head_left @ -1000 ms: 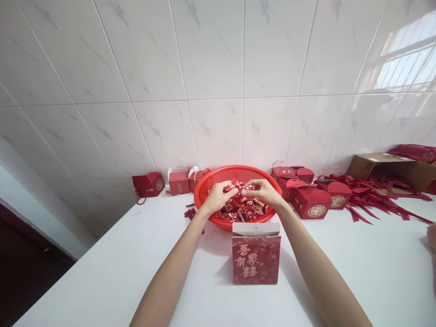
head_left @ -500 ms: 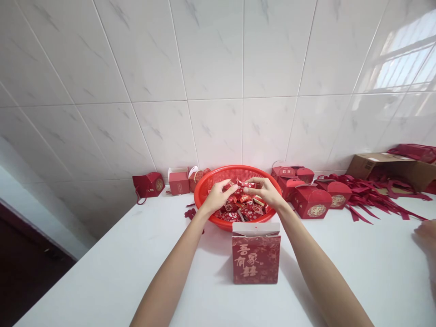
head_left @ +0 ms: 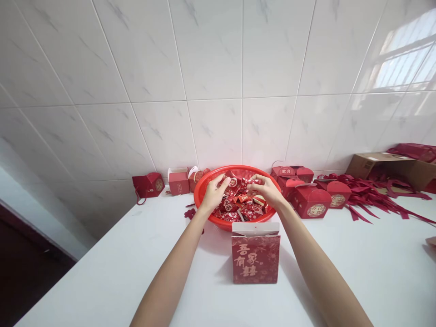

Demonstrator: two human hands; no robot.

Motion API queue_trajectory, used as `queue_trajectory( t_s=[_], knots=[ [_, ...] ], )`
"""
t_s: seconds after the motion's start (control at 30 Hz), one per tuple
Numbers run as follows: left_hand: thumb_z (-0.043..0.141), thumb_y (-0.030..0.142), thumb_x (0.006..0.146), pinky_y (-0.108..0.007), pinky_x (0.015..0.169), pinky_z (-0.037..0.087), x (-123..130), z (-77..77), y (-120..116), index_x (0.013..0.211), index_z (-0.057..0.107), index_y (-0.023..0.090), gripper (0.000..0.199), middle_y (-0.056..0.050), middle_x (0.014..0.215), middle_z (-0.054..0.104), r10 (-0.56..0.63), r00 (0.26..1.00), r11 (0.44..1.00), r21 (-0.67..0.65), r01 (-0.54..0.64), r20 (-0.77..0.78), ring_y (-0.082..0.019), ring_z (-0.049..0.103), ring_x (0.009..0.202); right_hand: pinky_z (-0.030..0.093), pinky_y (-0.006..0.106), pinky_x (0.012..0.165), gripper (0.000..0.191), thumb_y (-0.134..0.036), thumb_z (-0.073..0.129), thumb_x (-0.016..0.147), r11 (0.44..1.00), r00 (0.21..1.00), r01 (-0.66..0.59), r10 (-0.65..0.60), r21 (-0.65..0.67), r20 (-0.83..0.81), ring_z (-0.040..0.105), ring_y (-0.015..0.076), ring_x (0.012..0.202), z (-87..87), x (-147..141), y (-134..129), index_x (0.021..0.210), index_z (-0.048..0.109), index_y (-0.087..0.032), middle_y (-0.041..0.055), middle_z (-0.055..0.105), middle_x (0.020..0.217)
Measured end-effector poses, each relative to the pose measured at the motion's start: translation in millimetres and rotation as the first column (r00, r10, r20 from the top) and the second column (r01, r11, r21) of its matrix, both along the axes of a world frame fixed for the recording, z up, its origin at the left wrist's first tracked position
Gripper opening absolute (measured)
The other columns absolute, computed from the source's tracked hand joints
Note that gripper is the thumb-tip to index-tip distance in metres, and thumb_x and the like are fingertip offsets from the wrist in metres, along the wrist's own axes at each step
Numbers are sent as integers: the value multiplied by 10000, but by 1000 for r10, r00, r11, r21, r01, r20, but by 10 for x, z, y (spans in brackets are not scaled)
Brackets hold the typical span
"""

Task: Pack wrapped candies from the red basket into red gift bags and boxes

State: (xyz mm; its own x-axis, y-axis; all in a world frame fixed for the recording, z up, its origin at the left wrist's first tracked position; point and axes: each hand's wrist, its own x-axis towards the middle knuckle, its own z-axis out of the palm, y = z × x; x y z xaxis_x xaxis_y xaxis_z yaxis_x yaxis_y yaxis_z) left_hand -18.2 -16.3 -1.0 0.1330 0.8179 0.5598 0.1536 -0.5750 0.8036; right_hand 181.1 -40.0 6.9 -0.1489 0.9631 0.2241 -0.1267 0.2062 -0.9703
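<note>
Both my hands are over a red plastic basket [head_left: 201, 213] filled with red-wrapped candies [head_left: 231, 210]. My left hand [head_left: 214, 194] pinches a red candy packet [head_left: 233, 182] between thumb and fingers, at the basket's left inner side. On the right, my right hand [head_left: 265, 190] has its fingers closed on another patterned red candy [head_left: 248, 183]. Between my forearms a dark red gift box [head_left: 255, 260] stands upright in front of the basket, its white inner flap [head_left: 255, 228] raised and gold characters on its front.
Several red gift boxes [head_left: 311, 202] stand right of the basket, beside a heap of red ribbons [head_left: 368, 195] and a cardboard box [head_left: 378, 164]. More red boxes [head_left: 179, 181] sit to the left against the tiled wall [head_left: 218, 131]. Another person's hand [head_left: 432, 241] shows at the right edge.
My hands have drawn slightly apart over the basket, and the candy in my left hand shows more fully. The other person's hand has moved toward the right edge. The upright box stays put.
</note>
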Motion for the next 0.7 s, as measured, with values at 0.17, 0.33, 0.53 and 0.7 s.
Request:
queue_trajectory(
  t_s=[0.17,0.33,0.53,0.7],
  knots=[
    [563,553,898,-300,748,536,13,42,-35,885,705,210,372,-18,829,685,-18,1000,995,95,20,-19,-189,637,805,495,258,539,343,-335,839,576,996,998,-65,65,-66,-3,641,147,536,7,0,-13,718,557,-203,-22,671,614],
    [563,557,891,-289,608,535,3,12,-7,959,721,198,398,-8,710,665,-62,998,998,8,62,-23,-155,600,593,499,256,550,401,-367,888,533,993,995,-92,90,-71,-42,652,150,563,8,-4,-16,729,582,-196,-30,672,635],
    [724,398,764,-391,964,535,-5,6,-4,1041,765,223,330,-91,1259,665,-103,995,995,-5,103,19,-267,608,1188,497,268,585,416,-486,870,592,994,989,-68,56,-84,-136,641,143,604,-14,54,42,730,613,-190,11,706,746],
    [762,350,724,-451,1043,496,-22,48,-73,1023,779,243,319,-91,1436,541,-174,984,984,-40,173,-39,-310,491,1340,521,279,633,444,-518,872,579,993,977,-53,30,-106,-211,673,164,678,-5,99,52,793,634,-210,16,726,832]
  ],
)
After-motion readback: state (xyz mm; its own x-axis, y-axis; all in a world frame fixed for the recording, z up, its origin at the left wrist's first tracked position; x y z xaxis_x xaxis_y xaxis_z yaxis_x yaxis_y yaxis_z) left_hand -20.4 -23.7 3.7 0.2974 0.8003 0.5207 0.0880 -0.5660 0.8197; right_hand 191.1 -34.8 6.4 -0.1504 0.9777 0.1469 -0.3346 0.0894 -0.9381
